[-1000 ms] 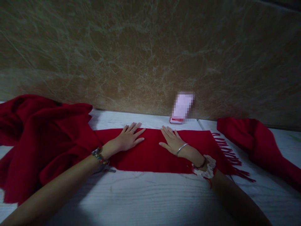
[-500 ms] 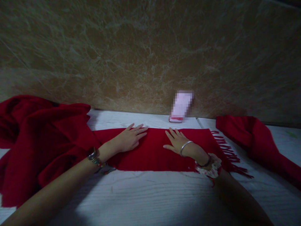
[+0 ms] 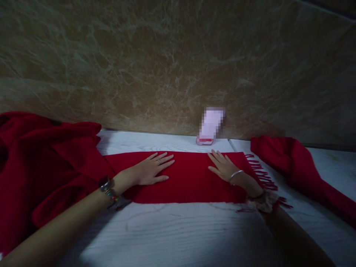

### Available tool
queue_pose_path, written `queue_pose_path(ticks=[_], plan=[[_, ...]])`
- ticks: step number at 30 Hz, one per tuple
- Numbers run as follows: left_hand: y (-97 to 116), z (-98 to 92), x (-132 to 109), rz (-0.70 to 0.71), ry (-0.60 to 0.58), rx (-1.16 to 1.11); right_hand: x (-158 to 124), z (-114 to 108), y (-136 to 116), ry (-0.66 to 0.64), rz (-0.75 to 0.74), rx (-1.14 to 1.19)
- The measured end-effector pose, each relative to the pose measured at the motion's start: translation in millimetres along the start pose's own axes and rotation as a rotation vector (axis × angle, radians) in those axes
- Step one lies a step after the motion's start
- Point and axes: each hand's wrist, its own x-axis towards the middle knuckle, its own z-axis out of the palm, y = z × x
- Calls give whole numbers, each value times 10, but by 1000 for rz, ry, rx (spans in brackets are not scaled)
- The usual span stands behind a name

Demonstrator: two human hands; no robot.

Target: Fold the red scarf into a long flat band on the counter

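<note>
A red scarf [image 3: 189, 181] lies flat in a long strip on the pale wood-grain surface, its fringe [image 3: 261, 176] at the right end. My left hand [image 3: 151, 168] rests palm down on the strip, left of its middle, with the fingers spread. Toward the fringed end, my right hand [image 3: 224, 168] also lies flat on the cloth, fingers stretched out. Neither hand grips anything. On the left, a bunched heap of red cloth [image 3: 52, 167] meets the strip; my left forearm hides part of it.
A phone-like pink object [image 3: 210, 126], blurred out, leans on the brown marbled wall [image 3: 139, 66] behind the scarf. More red cloth [image 3: 294, 159] lies to the right, running toward the right edge of the white surface [image 3: 172, 230].
My right hand has slid right along the scarf toward the fringe. My left hand stays in nearly the same place, its thumb spread wider. The whole view has shifted slightly.
</note>
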Motion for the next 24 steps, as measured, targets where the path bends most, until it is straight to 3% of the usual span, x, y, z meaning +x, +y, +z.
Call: queue_pose_path(ticks=[3, 5, 7, 11, 14, 17, 20, 24], plan=[[-129, -30, -17, 6, 23, -21, -52, 56, 285, 25, 141, 2], [-259, -65, -47, -103, 62, -12, -64, 54, 326, 53, 192, 4], [-389, -109, -90, -248, 98, 2, -50, 4, 233, 96, 132, 27], [-512, -195, -153, -351, 107, -59, 32, -234, -308, 155, -227, 140], [-503, -258, -155, -368, 89, -90, 76, -414, -852, 120, -480, 203], [-520, -320, -169, -365, 111, -136, 64, -458, -1292, 74, -665, 224], [-588, -342, -208, -337, 95, -325, 22, -367, -1517, 14, -785, 255], [-649, -310, -217, -391, 120, -384, -6, -228, -1556, 16, -799, 282]])
